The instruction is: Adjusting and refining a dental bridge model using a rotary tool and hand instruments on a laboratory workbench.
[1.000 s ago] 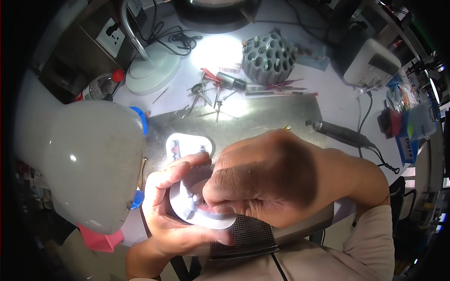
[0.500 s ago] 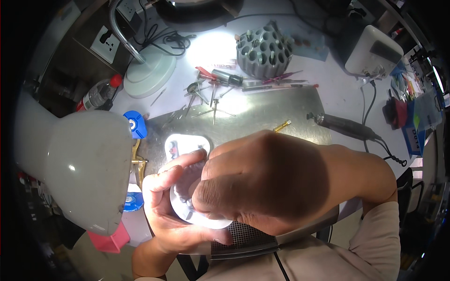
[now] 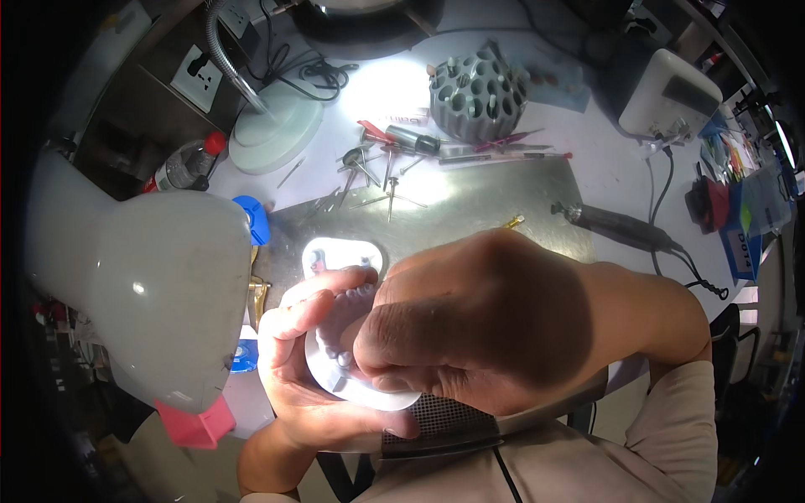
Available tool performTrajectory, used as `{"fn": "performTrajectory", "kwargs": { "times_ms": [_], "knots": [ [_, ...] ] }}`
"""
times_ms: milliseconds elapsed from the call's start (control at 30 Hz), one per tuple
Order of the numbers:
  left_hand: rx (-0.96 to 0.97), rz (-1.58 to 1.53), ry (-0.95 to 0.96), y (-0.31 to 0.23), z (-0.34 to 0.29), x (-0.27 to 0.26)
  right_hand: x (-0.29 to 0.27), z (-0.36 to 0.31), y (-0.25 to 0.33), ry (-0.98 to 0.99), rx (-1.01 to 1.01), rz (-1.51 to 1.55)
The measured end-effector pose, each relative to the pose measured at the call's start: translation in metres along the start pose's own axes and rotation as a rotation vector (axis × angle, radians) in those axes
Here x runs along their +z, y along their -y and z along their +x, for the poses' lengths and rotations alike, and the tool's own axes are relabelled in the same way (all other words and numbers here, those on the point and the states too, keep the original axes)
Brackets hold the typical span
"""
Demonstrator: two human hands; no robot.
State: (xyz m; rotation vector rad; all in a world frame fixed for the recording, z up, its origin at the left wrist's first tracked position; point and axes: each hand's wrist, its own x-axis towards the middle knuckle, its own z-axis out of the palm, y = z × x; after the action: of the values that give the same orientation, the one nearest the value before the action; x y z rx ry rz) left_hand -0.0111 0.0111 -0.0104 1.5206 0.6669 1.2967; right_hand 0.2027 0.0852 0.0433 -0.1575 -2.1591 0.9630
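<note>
My left hand cups a white dental cast from below, its row of white teeth showing between my fingers. Over the cast lies my right hand, fingers curled and pressed onto the teeth; whatever sits between those fingertips is hidden. Both hands hover above the near edge of a metal work plate. Just behind my left fingers, a second white cast base lies flat on that plate.
A big white lamp hood fills the left. Loose metal hand tools, a grey bur holder, a handpiece with cable, a white box unit, a blue lid and a round white lamp base crowd the bench behind.
Both hands stay closed around the cast; they shifted slightly, and the view moved a little so the bench items sit lower and nearer.
</note>
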Motion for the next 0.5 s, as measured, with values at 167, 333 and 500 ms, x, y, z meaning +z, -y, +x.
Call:
{"fn": "performTrajectory", "kwargs": {
  "times_ms": [167, 333, 500],
  "knots": [
    [0.005, -0.057, -0.107, 0.003, 0.0, 0.002, -0.003, 0.005, 0.005, -0.018, -0.011, -0.119],
    [-0.163, -0.569, -0.087, -0.022, -0.001, 0.003, -0.006, 0.016, 0.017, -0.157, -0.04, -0.133],
    [-0.644, -1.093, -0.373, -0.025, -0.002, 0.009, 0.008, 0.003, 0.004, -0.123, -0.132, -0.434]
  ]
}}
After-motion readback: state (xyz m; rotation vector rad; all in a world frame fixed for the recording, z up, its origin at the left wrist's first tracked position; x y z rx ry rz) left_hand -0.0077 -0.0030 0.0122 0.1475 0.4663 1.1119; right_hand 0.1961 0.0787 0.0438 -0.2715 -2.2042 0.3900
